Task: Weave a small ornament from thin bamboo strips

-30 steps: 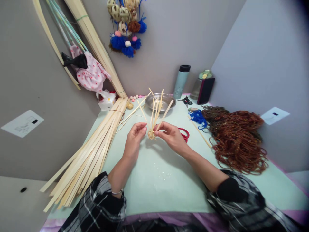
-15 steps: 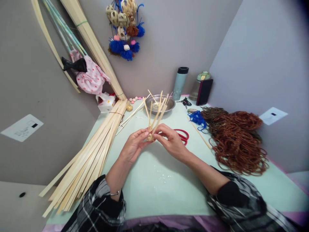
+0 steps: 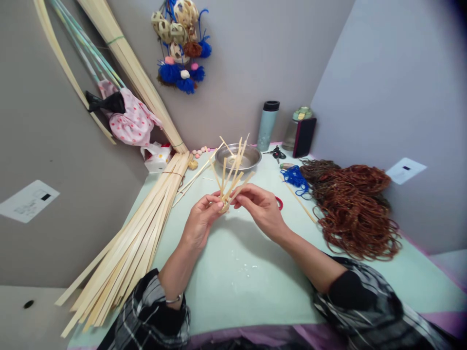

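Between my hands is a small woven piece of bamboo strips (image 3: 225, 200), with several loose strip ends fanning up and outward. My left hand (image 3: 200, 218) is closed on the woven base, thumb on its near side. One pale strip (image 3: 243, 183) leans to the right, pinched between the thumb and forefinger of my right hand (image 3: 260, 209). The piece is held above the table, in front of a metal bowl (image 3: 239, 158). Red-handled scissors (image 3: 279, 203) lie mostly hidden behind my right hand.
A bundle of long flat strips (image 3: 134, 238) lies along the left. Brown cord (image 3: 359, 214) and blue yarn (image 3: 295, 179) are heaped at the right. A tumbler (image 3: 268, 127), a phone (image 3: 304, 138) and black scissors (image 3: 276, 153) are at the back. Woven balls (image 3: 178, 31) hang on the wall.
My right hand has shifted slightly away from the woven base and now bends a strip to the right. The strips have spread wider. The whole view has shifted a little.
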A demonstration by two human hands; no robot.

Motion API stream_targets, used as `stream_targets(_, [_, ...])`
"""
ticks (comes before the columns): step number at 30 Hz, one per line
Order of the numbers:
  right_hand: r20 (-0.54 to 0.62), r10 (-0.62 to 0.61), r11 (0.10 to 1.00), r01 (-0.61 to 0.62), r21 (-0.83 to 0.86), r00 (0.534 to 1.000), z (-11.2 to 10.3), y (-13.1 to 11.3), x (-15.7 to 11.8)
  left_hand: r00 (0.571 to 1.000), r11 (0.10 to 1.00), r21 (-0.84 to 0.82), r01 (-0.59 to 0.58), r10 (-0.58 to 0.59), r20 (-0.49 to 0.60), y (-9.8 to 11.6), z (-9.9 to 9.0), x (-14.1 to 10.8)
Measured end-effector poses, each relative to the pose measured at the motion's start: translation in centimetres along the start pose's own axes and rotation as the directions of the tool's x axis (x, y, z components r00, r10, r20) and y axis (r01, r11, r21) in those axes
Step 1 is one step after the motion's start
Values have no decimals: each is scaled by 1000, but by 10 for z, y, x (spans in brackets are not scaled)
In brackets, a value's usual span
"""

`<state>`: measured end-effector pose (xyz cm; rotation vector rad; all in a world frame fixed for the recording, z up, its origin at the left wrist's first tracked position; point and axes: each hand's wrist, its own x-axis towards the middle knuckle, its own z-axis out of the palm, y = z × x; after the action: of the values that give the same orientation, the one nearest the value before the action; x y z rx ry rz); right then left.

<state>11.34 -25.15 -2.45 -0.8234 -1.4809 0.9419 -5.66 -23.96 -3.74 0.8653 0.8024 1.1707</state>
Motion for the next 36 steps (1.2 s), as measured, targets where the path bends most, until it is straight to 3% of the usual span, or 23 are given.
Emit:
stream_targets(2, [-46,-47,997,44,-58,998,-1,3,0,999,1000,17,-16,17,-41,-1,1,-1])
stream_targets(4, [-54,-165,960,148,-237,985,-4,6,0,999,999,26,-19,20,-51,-1,2,-1])
stream_targets(7, [-17,-360,794,296,-531,933,-11,8,1,999,999,52,-15,17,-30,-3,3,-2])
stream_targets(10, [37,-435,646,341,-683,899,-19,10,4,1000,995,98,-21,21,-3,-5,4,-4])
stream_targets(16, [29,-483,547,327,-771,875,-30,4,6,997,999,24,-44,42,62,-4,4,-6])
stream_targets(19, [-1,-584,481,345,-806,812,-33,-4,6,997,998,14,-59,58,44,-5,4,-5])
stream_targets(25, [85,-757,354,515,-781,648,-32,-8,6,987,994,90,-64,50,151,-10,4,-4])
stream_targets(28, [77,-767,370,536,-759,637,-27,-8,5,981,994,96,-48,29,191,-10,4,-5])
stream_targets(36, [63,-703,495,551,-672,708,-15,-8,-3,972,983,120,-140,113,204,-15,2,-3])
